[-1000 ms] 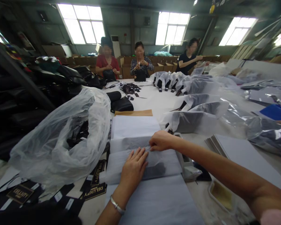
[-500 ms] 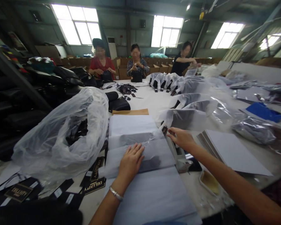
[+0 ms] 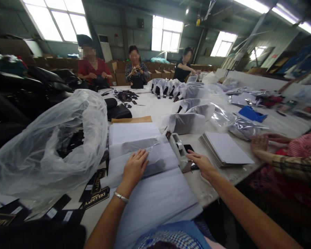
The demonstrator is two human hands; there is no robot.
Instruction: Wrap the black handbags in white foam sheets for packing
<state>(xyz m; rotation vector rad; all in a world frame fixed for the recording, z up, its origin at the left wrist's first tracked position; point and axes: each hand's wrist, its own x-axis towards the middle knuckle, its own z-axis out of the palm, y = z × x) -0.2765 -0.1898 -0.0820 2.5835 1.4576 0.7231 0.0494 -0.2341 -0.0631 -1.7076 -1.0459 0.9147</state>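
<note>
At frame center we are pressing our left hand (image 3: pixel 135 165), fingers slightly spread, onto a tissue-wrapped bundle (image 3: pixel 155 165) while our right hand (image 3: pixel 202 165), fingers extended, is hovering beside the tape dispenser (image 3: pixel 180 152) right of center

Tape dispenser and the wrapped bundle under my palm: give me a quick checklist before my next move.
1. Left hand flat on the wrapped bundle: ok.
2. Right hand at the tape dispenser: ok.
3. Tape on the right fingertips: cannot tell, too small to see.
4. Wrap smooth: not ok, creases show beyond the left fingertips.
5. Dispenser upright beside the paper stack: ok.
6. Co-worker's hands away from the dispenser: ok, beyond the white boards.
</note>
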